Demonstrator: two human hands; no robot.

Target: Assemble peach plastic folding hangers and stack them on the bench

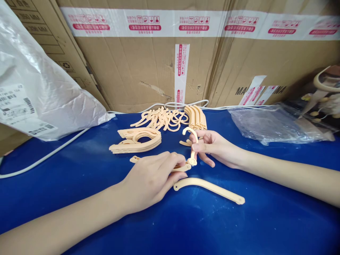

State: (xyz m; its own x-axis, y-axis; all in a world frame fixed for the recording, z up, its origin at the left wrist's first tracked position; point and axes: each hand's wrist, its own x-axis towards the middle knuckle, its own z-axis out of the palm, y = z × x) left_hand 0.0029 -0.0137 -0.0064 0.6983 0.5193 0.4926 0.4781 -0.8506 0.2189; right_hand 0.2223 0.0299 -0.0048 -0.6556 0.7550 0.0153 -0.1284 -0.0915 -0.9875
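My left hand [156, 177] is closed on a beige plastic hanger arm [183, 168], most of which its fingers hide. Between the thumb and fingers of my right hand [209, 145] is a beige hanger hook [193, 141], its curve upward. The hook's round lower end meets the tip of the hanger arm; whether they are joined I cannot tell. Just in front of my hands, a loose curved hanger arm [209, 186] lies on the blue table [170, 226]. Another beige piece [185, 143] shows partly behind my right hand.
Folded hanger pieces [135, 145] lie stacked at left, with a pile of hooks [162, 118] and a row of curved arms [196, 117] behind. Cardboard boxes [138, 67] wall off the back. A silvery bag [42, 78], a white cable [47, 157] and clear plastic bags [276, 122] flank the work area.
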